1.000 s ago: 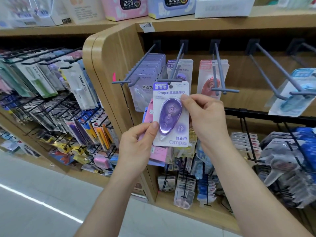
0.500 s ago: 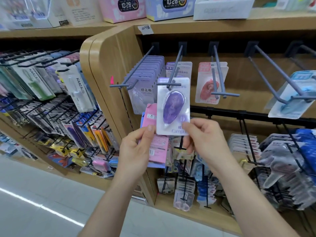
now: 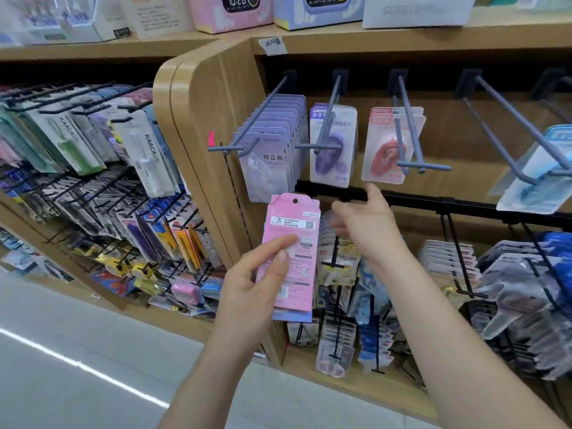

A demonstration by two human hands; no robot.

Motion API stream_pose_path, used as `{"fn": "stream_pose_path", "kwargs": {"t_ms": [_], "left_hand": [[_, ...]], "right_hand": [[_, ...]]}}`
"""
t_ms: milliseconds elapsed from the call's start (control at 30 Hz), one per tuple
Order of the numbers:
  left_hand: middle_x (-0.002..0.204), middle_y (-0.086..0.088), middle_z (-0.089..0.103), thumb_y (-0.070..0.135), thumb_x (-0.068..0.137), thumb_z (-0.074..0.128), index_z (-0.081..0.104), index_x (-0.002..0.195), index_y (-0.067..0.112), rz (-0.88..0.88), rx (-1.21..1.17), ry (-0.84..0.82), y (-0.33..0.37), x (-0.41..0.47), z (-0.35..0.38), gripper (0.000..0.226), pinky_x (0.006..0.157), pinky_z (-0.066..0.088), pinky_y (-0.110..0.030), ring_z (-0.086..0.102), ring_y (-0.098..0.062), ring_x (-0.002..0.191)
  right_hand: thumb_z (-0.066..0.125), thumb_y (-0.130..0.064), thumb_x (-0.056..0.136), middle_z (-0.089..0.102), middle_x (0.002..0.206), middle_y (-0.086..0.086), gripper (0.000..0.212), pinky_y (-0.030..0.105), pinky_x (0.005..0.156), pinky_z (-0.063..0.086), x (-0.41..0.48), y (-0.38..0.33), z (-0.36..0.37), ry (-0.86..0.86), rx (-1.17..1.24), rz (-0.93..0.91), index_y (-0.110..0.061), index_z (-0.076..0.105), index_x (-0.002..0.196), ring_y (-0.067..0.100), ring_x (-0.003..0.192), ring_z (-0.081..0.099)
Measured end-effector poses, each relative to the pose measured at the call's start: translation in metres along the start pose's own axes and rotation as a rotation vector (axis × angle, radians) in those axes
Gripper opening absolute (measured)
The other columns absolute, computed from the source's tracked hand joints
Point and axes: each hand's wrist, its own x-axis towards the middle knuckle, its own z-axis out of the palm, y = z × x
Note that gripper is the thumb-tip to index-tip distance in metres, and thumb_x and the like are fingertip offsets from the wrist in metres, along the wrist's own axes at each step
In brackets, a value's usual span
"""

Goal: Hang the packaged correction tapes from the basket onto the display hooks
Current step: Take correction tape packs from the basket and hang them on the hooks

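The pink correction tape pack shows its printed back, pinched upright in the left grip. The right grip is spread open beside it and holds nothing. Above the grips, lavender packs marked 修正带 hang on grey hooks. To the left are KAACA packs. There is a wooden shelf above and a pale floor below.

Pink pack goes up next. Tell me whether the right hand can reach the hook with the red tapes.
Probably yes. The right hand is open, empty and just below that hook, whose front end juts out with nothing before it.
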Motion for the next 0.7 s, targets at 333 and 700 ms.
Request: {"fn": "stream_pose_path", "kwargs": {"t_ms": [333,700], "left_hand": [[0.119,0.009,0.07,0.028,0.098,0.05,0.047,0.14,0.03,0.017,-0.053,-0.055,-0.009,-0.002,0.008,0.042,0.083,0.057,-0.029,0.067,-0.014,0.108],[0.095,0.022,0.069,0.023,0.095,0.063,0.055,0.11,0.035,0.158,0.075,-0.032,-0.034,-0.02,0.025,0.021,0.072,0.054,-0.022,0.067,-0.002,0.084]], "right_hand": [[0.058,-0.014,0.096,0.072,0.118,0.0,0.054,0.044,0.081,0.061,-0.086,0.026,-0.021,-0.534,0.269,0.042,-0.04,0.041,0.141,0.021,0.105,0.071],[0.051,-0.003,0.095,0.066,0.103,0.007,0.044,0.058,0.072,0.055,-0.148,0.085,-0.045,0.116,0.072,-0.055,-0.043,0.067,0.099,0.029,0.08,0.062]]}}
